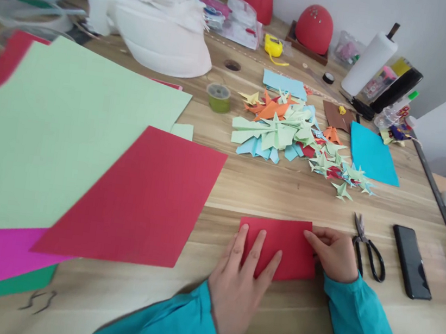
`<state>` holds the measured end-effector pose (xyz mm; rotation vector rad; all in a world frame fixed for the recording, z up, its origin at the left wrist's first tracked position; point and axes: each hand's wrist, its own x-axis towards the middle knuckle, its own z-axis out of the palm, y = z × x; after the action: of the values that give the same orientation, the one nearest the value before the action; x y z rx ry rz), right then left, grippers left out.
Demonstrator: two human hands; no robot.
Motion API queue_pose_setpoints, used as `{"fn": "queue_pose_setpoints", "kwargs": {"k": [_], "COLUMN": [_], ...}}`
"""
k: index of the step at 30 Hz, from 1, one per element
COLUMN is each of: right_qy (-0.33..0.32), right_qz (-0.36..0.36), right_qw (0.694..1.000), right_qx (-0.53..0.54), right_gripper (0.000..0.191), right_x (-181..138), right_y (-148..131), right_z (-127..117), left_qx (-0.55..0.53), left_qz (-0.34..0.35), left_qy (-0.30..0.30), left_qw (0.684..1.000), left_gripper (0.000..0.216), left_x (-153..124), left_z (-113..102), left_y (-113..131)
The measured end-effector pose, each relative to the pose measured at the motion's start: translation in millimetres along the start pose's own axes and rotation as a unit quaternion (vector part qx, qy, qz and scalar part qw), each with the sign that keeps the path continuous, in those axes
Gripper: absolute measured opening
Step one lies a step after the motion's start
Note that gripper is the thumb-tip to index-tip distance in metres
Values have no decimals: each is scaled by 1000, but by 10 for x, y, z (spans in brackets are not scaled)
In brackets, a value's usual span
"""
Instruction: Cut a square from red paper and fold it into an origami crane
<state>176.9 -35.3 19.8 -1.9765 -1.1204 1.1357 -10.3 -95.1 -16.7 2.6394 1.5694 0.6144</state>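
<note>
A small red rectangle of paper (pixel 294 253), seemingly folded, lies on the wooden table in front of me. My left hand (pixel 243 279) rests on its left part with the fingers spread and pressed flat. At the paper's right edge, near the upper corner, my right hand (pixel 333 252) pinches it between thumb and fingers. Black-handled scissors (pixel 366 249) lie just right of that hand, blades pointing away. Left of the paper is a larger red sheet (pixel 136 205), overlapping a big pale green sheet (pixel 70 141).
Beyond the paper sits a pile of folded paper shapes (pixel 277 130) in several colours. A blue sheet (pixel 375 154) and a phone (pixel 411 263) lie at the right. Farther back are a spool (pixel 218 98), a yellow tape measure (pixel 273 46) and a white cap (pixel 161 38).
</note>
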Motion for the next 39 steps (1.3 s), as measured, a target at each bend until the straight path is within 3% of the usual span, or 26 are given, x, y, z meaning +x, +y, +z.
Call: {"fn": "queue_pose_setpoints", "kwargs": {"k": [16,30,34,39], "right_qy": [-24,-9,-3,56], "right_qz": [45,4,-32,-102], "right_qw": [999,1000,997,966], "right_qx": [19,6,-74,-231], "right_gripper": [35,36,38,35], "right_x": [62,42,41,61], "right_y": [-14,35,45,63], "right_z": [1,15,-19,-81], "left_qx": [-19,-27,-29,-35], "left_qz": [6,-14,-16,-21], "left_qy": [-20,-12,-11,-19], "left_qw": [1000,999,999,999], "left_gripper": [48,43,40,44], "left_x": [-8,-8,10,8], "left_z": [1,6,4,9], "left_y": [-20,-8,-13,-7]}}
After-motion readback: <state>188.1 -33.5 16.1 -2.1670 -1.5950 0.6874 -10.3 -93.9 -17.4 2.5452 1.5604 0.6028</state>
